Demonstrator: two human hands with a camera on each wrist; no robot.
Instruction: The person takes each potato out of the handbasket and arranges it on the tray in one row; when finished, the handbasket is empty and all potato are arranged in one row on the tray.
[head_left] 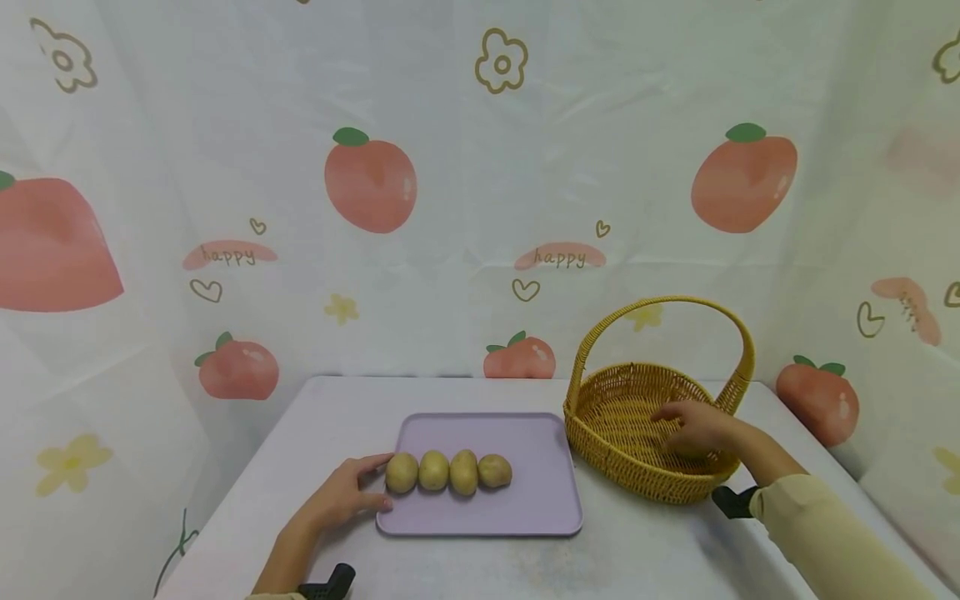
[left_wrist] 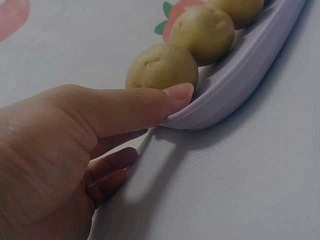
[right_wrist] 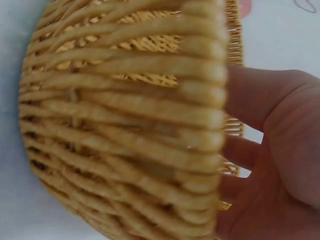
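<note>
Several potatoes (head_left: 463,473) sit in a row on the left half of a light purple tray (head_left: 542,500). My left hand (head_left: 347,493) is at the tray's left edge, thumb and index finger spread. In the left wrist view, its thumb lies along the tray's rim (left_wrist: 220,112), beside the end potato (left_wrist: 162,67). My right hand (head_left: 703,429) reaches over the near right rim of a woven basket (head_left: 630,475), its fingers extended inside. A potato-like shape (head_left: 686,451) shows partly beneath that hand. The basket wall (right_wrist: 125,115) hides the fingertips in the right wrist view.
The basket's tall arched handle (head_left: 678,300) rises above the right hand. Tray and basket stand side by side on a white table (head_left: 341,417). Behind the table hangs a fruit-print curtain (head_left: 450,208).
</note>
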